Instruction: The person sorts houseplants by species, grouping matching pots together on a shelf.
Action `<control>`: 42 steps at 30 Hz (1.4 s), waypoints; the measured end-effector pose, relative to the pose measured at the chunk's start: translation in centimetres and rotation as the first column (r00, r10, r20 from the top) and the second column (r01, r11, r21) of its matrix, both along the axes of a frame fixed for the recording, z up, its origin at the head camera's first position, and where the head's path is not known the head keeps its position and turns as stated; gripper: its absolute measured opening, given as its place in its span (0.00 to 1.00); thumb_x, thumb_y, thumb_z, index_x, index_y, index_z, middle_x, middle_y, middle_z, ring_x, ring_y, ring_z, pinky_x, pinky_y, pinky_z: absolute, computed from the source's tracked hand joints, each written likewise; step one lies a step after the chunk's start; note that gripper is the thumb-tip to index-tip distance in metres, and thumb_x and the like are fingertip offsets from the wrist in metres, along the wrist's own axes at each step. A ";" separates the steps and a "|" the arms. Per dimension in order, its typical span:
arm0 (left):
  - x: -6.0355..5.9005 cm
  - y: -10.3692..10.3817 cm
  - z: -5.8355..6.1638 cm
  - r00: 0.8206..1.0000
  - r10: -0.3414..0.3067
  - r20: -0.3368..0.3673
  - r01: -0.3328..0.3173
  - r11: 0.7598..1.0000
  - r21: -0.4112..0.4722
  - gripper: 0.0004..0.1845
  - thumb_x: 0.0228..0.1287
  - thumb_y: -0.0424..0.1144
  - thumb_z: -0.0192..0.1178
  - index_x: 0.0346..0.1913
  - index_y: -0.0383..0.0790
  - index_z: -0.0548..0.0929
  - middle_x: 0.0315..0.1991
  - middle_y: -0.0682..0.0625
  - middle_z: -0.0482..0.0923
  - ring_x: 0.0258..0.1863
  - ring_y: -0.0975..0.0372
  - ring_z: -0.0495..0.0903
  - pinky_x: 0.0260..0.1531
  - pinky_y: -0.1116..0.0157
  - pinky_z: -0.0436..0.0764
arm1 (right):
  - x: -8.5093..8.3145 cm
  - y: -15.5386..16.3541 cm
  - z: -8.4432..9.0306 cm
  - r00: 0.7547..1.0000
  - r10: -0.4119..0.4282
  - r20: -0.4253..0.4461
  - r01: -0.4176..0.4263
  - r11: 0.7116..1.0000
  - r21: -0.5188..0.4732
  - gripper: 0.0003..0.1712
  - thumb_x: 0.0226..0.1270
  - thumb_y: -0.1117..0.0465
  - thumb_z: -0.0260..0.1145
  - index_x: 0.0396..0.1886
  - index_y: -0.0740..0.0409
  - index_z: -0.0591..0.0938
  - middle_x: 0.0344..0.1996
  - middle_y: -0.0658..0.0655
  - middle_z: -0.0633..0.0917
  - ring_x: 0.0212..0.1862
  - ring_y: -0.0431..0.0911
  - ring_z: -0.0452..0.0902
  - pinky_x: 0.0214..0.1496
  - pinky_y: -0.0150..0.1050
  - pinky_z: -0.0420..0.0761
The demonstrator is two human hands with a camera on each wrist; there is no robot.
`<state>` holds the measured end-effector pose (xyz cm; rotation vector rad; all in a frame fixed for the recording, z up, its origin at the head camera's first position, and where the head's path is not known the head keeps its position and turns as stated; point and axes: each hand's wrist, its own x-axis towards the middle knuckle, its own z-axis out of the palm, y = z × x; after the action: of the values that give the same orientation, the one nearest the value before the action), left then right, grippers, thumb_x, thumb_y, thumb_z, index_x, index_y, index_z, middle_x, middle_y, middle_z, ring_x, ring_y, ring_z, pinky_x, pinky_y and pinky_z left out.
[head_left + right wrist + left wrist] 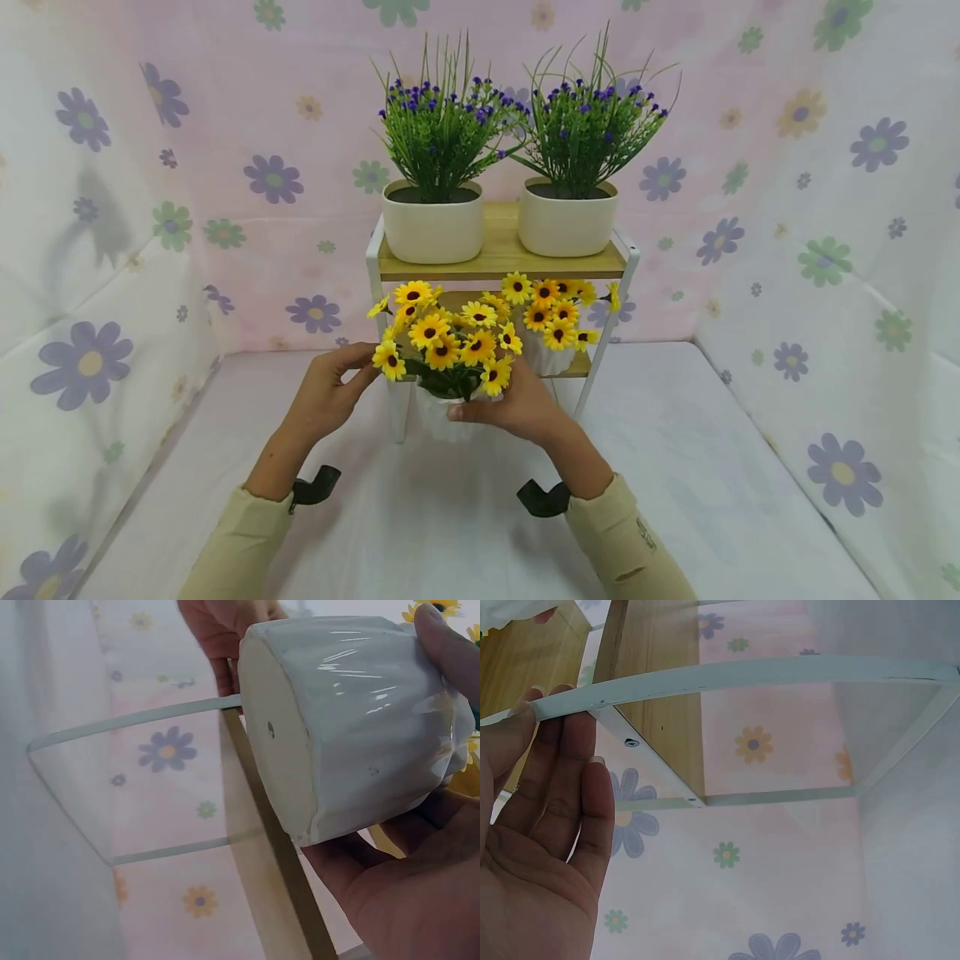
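A white glossy ceramic pot [375, 727] of yellow artificial sunflowers [442, 350] is in my right hand [528, 408], thumb on one side and fingers on the other. In the right wrist view the pot's flat base with a small hole shows, off the shelf. My left hand [322, 400] pinches the white metal frame [727, 673] of a two-tier plant stand [498, 268], thumb in front and fingertips behind, as the left wrist view shows. A second pot of sunflowers [555, 315] stands on the lower shelf at the right.
Two cream oval planters [433, 233] with purple-flowered grass stand on the upper wooden shelf, left and right. The stand rests on a white-covered table [750, 517], with flower-patterned cloth walls [825, 333] around it. A black wrist mount [543, 498] sticks out from each wrist.
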<state>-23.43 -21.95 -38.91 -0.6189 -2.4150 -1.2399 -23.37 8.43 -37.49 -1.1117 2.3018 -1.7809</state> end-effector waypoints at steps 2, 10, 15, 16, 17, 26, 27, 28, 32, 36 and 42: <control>0.0 0.0 0.0 1.000 -0.001 0.005 0.000 1.000 0.003 0.13 0.78 0.31 0.63 0.59 0.37 0.88 0.54 0.43 0.89 0.54 0.47 0.87 0.58 0.39 0.83 | -0.1 -0.1 0.2 1.000 -0.030 -0.002 0.030 1.000 -0.001 0.47 0.58 0.58 0.85 0.75 0.38 0.73 0.68 0.43 0.80 0.71 0.42 0.73 0.79 0.55 0.68; 0.0 0.1 -0.3 1.000 0.011 -0.007 -0.011 1.000 -0.014 0.10 0.78 0.32 0.63 0.54 0.40 0.90 0.48 0.48 0.90 0.50 0.54 0.88 0.56 0.46 0.86 | -0.6 -0.7 0.4 0.995 -0.101 -0.002 0.100 0.994 -0.046 0.41 0.60 0.61 0.84 0.72 0.41 0.77 0.63 0.44 0.83 0.67 0.44 0.77 0.75 0.54 0.73; -0.1 -0.1 -0.3 1.000 -0.007 -0.024 0.007 1.000 -0.015 0.10 0.78 0.32 0.62 0.55 0.42 0.90 0.48 0.51 0.91 0.50 0.60 0.87 0.57 0.67 0.83 | -0.8 -1.2 0.2 0.994 -0.113 0.006 0.113 0.992 -0.053 0.39 0.63 0.60 0.82 0.72 0.40 0.77 0.62 0.45 0.84 0.63 0.43 0.81 0.67 0.49 0.81; 0.0 -0.2 -0.3 1.000 -0.010 -0.025 0.010 1.000 -0.016 0.10 0.78 0.32 0.62 0.55 0.42 0.90 0.49 0.51 0.91 0.50 0.61 0.87 0.56 0.71 0.82 | -0.9 -1.3 0.2 0.991 -0.131 0.006 0.131 0.990 -0.053 0.39 0.63 0.59 0.82 0.72 0.40 0.77 0.62 0.44 0.84 0.61 0.41 0.80 0.66 0.47 0.81; 0.0 -0.2 -0.3 1.000 -0.013 -0.024 0.013 1.000 -0.015 0.11 0.78 0.32 0.62 0.56 0.43 0.90 0.49 0.52 0.91 0.51 0.62 0.87 0.56 0.73 0.80 | -0.9 -1.4 0.2 0.989 -0.145 0.007 0.145 0.988 -0.054 0.38 0.63 0.58 0.82 0.71 0.39 0.77 0.61 0.44 0.84 0.53 0.41 0.82 0.61 0.44 0.82; 0.1 0.0 -0.1 1.000 -0.007 -0.003 0.007 1.000 -0.025 0.11 0.78 0.33 0.63 0.56 0.43 0.90 0.50 0.52 0.90 0.52 0.60 0.87 0.56 0.71 0.81 | -1.6 -2.9 -0.1 0.982 -0.185 -0.035 0.178 0.974 -0.143 0.37 0.65 0.61 0.81 0.71 0.47 0.76 0.62 0.46 0.84 0.64 0.43 0.78 0.71 0.46 0.77; 0.2 0.0 0.0 1.000 -0.006 -0.003 0.006 1.000 -0.026 0.11 0.78 0.33 0.63 0.56 0.43 0.90 0.50 0.53 0.90 0.52 0.60 0.87 0.57 0.68 0.82 | -1.6 -3.1 -0.2 0.982 -0.185 -0.040 0.177 0.972 -0.156 0.36 0.65 0.61 0.81 0.71 0.48 0.76 0.62 0.47 0.84 0.66 0.43 0.78 0.72 0.47 0.76; 0.2 0.0 0.0 1.000 -0.005 -0.004 0.005 1.000 -0.027 0.11 0.78 0.33 0.63 0.56 0.42 0.90 0.50 0.53 0.90 0.52 0.60 0.87 0.57 0.65 0.83 | -1.7 -3.2 -0.2 0.980 -0.191 -0.048 0.182 0.970 -0.161 0.36 0.65 0.61 0.81 0.70 0.49 0.77 0.62 0.48 0.84 0.66 0.44 0.78 0.72 0.48 0.76; 0.2 0.1 0.1 1.000 -0.008 -0.007 0.008 1.000 -0.026 0.11 0.77 0.32 0.63 0.57 0.41 0.89 0.51 0.52 0.90 0.52 0.58 0.87 0.58 0.52 0.86 | -1.8 -3.5 -0.3 0.975 -0.217 -0.048 0.206 0.964 -0.169 0.34 0.67 0.59 0.79 0.70 0.51 0.77 0.61 0.49 0.84 0.65 0.44 0.79 0.70 0.48 0.78; 0.1 0.1 0.2 1.000 -0.014 0.001 0.014 1.000 -0.012 0.12 0.77 0.32 0.63 0.57 0.40 0.89 0.52 0.50 0.90 0.53 0.55 0.87 0.58 0.46 0.85 | -1.9 -3.8 -0.3 0.970 -0.241 -0.043 0.230 0.957 -0.178 0.34 0.69 0.58 0.78 0.71 0.50 0.75 0.62 0.48 0.83 0.65 0.43 0.78 0.71 0.47 0.77; 0.1 0.0 0.2 1.000 -0.014 0.000 0.014 1.000 -0.004 0.11 0.78 0.32 0.63 0.56 0.40 0.89 0.51 0.49 0.90 0.53 0.54 0.87 0.58 0.45 0.85 | -2.2 -4.7 -0.5 0.968 -0.247 -0.048 0.229 0.944 -0.237 0.35 0.71 0.63 0.76 0.73 0.52 0.73 0.65 0.50 0.81 0.67 0.44 0.77 0.74 0.47 0.75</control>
<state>-23.31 -21.90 -38.68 -0.6380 -2.4183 -1.2407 -25.54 3.71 -37.96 -0.9777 2.4126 -2.1768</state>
